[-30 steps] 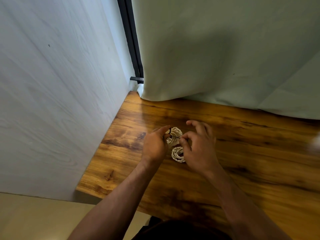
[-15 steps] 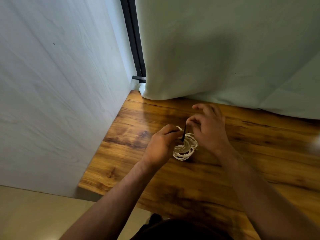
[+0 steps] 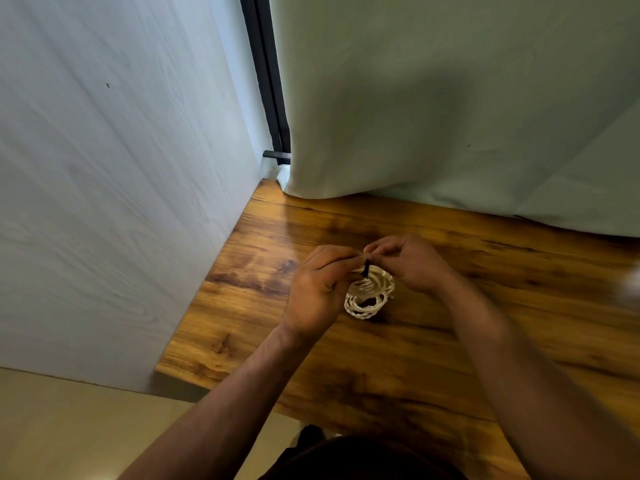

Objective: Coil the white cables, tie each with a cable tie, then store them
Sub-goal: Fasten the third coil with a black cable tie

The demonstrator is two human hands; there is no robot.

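Observation:
A coiled white braided cable (image 3: 370, 299) is held just above the wooden table (image 3: 433, 341), in several loops. A thin black cable tie (image 3: 366, 265) wraps the coil's top edge. My left hand (image 3: 317, 292) pinches the coil and the tie from the left. My right hand (image 3: 408, 261) pinches the tie's other side from the right, fingertips nearly touching the left ones. The tie's ends are hidden by my fingers.
A pale wood-grain panel (image 3: 121, 185) walls off the table's left side. A light green curtain (image 3: 450, 105) hangs over the table's back edge, with a black frame (image 3: 266, 81) beside it. Beige floor (image 3: 69, 427) shows at lower left.
The coil has been lifted and turned from two flat loops into one bundled ring. My right hand moved forward, then came back in, so both hands now pinch the black tie at the top.

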